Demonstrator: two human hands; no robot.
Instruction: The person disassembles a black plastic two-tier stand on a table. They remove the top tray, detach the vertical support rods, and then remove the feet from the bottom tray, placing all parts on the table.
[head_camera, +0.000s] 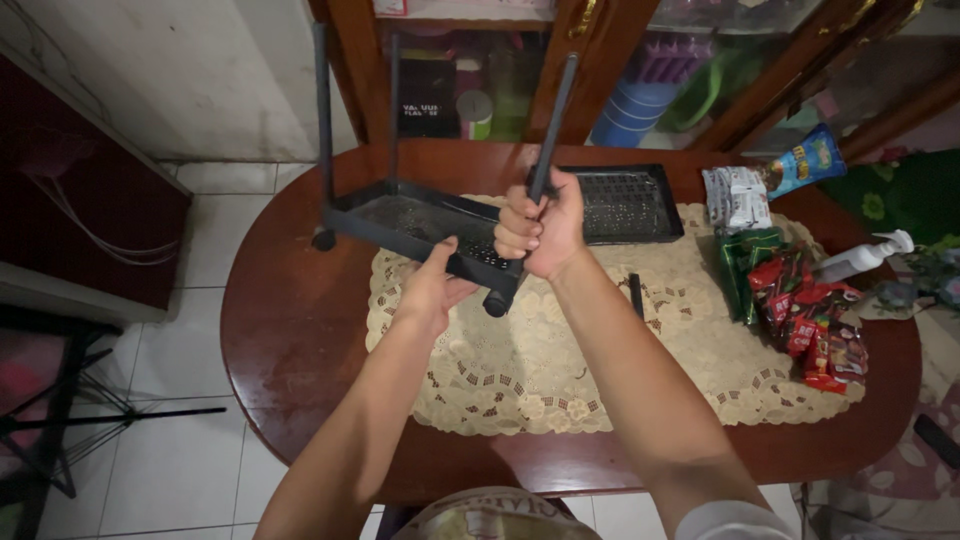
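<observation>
Currently logged, item one: black mesh tray (410, 222), a shelf piece of a small rack, tipped on the far left part of the counter (290, 330), its underside corner with a round caster (497, 301) hanging over the lace mat (560, 370).

Item two: black pole (553, 120), seated at that near right corner of the tray; its long axis runs from the corner upward and slightly right, toward the far cabinet (600, 60). Two more poles (322, 110) stand at the tray's far left.

Item three: my right hand (541, 225), the nearer one to the pole, fingers pressed together in a full fist around its lower end, just above the tray's corner. Forearm comes in from near right, wrist raised.

Item four: my left hand (432, 290), fingers curled over the tray's near edge from below, thumb up against the rim, bracing it. Forearm comes in from near centre.

Item five: second mesh tray (625, 205), flat on the mat, far right of my fist.

Item six: snack packets (800, 300) and spray bottle (862, 256), right end of the counter, well apart from both hands.
</observation>
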